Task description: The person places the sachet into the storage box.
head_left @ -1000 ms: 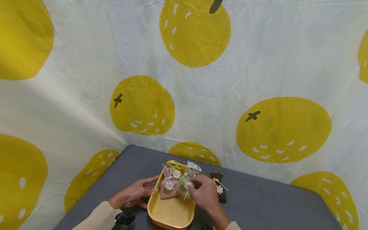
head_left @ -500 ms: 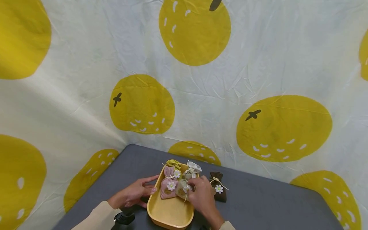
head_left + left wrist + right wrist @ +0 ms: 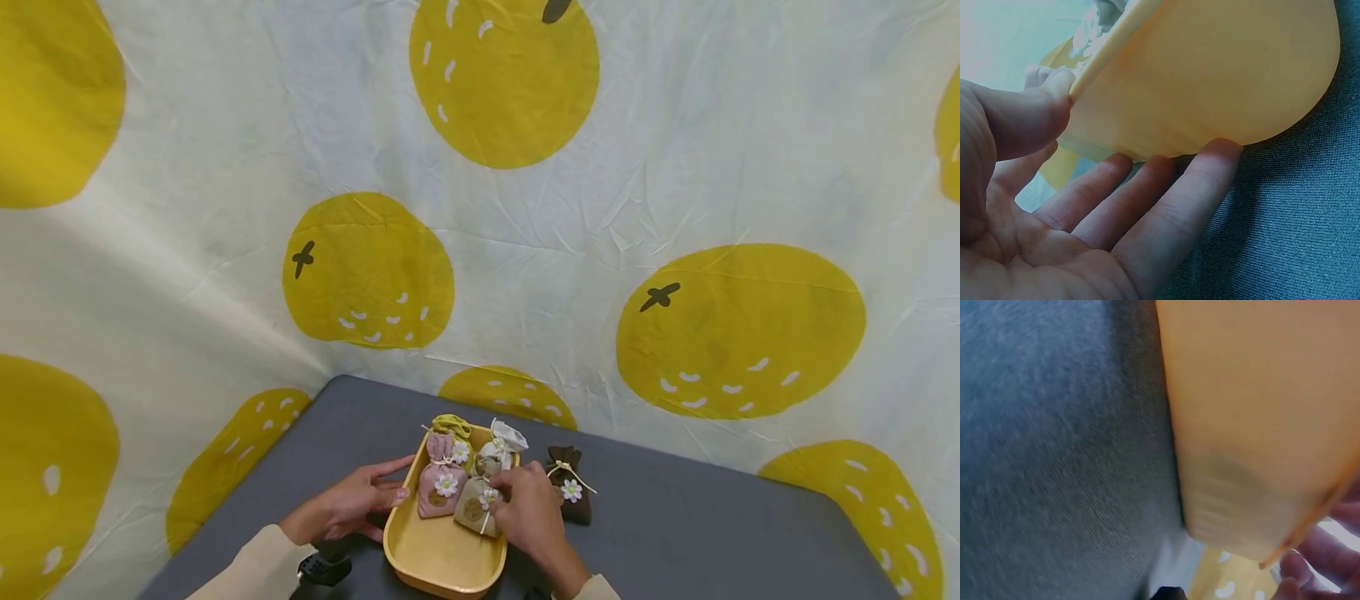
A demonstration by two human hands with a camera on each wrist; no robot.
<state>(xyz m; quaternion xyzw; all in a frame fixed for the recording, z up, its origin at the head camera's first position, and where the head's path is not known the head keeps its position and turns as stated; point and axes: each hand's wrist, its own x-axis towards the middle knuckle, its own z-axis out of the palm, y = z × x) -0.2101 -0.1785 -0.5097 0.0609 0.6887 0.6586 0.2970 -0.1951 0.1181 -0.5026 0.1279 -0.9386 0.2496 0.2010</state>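
Note:
In the head view my left hand [image 3: 358, 502] is at the left side of a yellow-orange tray [image 3: 442, 567]. The left wrist view shows the thumb on the tray's rim and the other fingers against the outer wall below. My right hand [image 3: 528, 512] pinches a beige drawstring pouch [image 3: 472, 510] near its white flower, inside the tray at the right. Left of it lies a pink pouch [image 3: 435, 503], with a yellow pouch [image 3: 452, 427] behind. A white pouch [image 3: 507, 437] leans at the back right corner. In the right wrist view, fingers [image 3: 1329, 556] show past the tray's wall.
A dark brown pouch [image 3: 576, 505] with a cream cord and white flower lies on the grey table [image 3: 675, 533], right of the tray. A cloth [image 3: 540, 233] printed with yellow fruit hangs behind. A black watch-like device [image 3: 326, 570] is at my left wrist.
My right hand has shifted the beige pouch slightly down and lower into the tray, so it lies flatter beside the pink pouch. The left hand stays at the tray.

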